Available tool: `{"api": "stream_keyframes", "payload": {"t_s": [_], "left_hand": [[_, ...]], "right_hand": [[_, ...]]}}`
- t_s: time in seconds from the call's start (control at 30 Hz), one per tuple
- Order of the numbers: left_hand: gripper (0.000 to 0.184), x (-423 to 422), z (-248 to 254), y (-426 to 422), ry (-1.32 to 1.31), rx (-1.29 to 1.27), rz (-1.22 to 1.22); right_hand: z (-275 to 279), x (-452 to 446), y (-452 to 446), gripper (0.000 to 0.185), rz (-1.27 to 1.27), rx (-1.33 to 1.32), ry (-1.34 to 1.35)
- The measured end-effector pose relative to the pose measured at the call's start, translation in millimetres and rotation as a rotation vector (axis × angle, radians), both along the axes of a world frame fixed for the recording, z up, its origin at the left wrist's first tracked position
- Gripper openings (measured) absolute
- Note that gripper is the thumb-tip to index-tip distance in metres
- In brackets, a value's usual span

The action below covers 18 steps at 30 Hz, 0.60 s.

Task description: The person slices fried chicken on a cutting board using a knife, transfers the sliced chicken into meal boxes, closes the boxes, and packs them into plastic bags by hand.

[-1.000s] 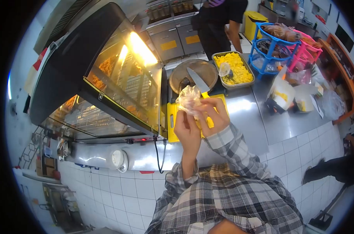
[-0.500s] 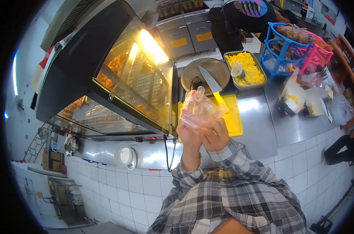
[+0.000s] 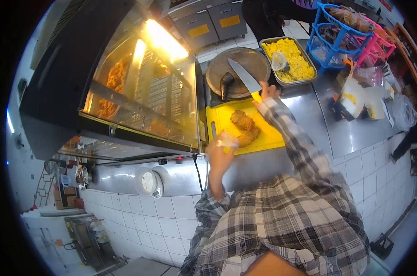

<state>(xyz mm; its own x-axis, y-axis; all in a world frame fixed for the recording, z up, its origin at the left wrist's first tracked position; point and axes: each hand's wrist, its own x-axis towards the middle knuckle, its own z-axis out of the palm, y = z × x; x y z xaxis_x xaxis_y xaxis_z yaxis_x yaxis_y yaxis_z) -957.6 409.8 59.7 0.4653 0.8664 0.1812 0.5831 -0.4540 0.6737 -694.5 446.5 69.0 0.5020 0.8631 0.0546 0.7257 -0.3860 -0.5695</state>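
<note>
A fried chicken piece (image 3: 244, 123) lies on the yellow cutting board (image 3: 268, 135). My left hand (image 3: 221, 154) is at the near-left side of the chicken, with clear plastic (image 3: 227, 139) over its fingertips. Motion blur hides how those fingers are set and whether they touch the meat. Past the board, my right hand (image 3: 267, 94) is closed at the yellow handle of a kitchen knife (image 3: 245, 77). Its blade rests across the round chopping block (image 3: 259, 60), where a dark, curved object (image 3: 226, 85) also lies.
On the left stands a lit glass warming cabinet (image 3: 144, 92) holding fried pieces. A metal tray (image 3: 305, 79) of yellow food is beyond the block. Blue baskets (image 3: 321, 39), pink baskets (image 3: 378, 53) and open boxes (image 3: 351, 103) are at right. A person (image 3: 263, 23) stands behind.
My hands, together on the clear plastic before, have parted. The right moved forward to the knife handle, the left down beside the chicken, which now shows. The view has shifted.
</note>
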Motion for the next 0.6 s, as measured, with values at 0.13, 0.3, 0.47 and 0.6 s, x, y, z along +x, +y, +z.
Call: {"api": "stream_keyframes", "payload": {"t_s": [0.13,0.3,0.47,0.6], "left_hand": [[0.065,18,-65,-19,0.300,0.125,0.041],[0.066,19,-23,13,0.175,0.118,0.066],[0.050,60,-22,98,0.268,0.510,-0.268],[0.038,88,-31,124,0.287,0.449,-0.544]], "right_hand": [[-69,13,45,0.039,-0.019,-0.105,0.055],[-53,35,-16,0.053,0.104,0.376,0.150],[19,38,-121,0.046,-0.061,0.165,0.456],[-4,43,-190,0.042,-0.189,0.179,0.466]]}}
